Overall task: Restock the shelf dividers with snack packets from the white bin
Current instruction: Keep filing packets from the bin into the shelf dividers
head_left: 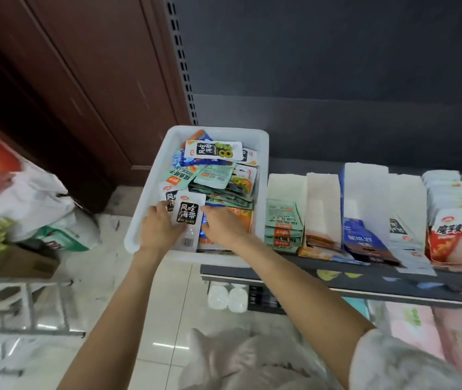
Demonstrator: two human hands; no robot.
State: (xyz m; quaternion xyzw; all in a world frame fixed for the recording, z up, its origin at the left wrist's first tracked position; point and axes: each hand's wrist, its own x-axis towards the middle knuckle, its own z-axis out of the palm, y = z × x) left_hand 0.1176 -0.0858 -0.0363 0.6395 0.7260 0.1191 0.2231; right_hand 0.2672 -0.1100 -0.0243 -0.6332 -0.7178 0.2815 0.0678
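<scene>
The left hand (159, 226) pinches a white packet (187, 218) by its lower edge, over the bin's (151, 175) near end. The right hand (224, 225) lies flat-fingered on the packets beside it. Likely light, limp and slick, the packet is best gripped at a sealed edge for the dividers (322, 204).

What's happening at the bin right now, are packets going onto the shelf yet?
Not yet. A person has both hands in the white bin at the left end of the shelf. The left hand holds a white seaweed packet upright; the right hand reaches into the loose packets beside it. To the right, the shelf dividers already hold some green, blue and red packets.
</scene>
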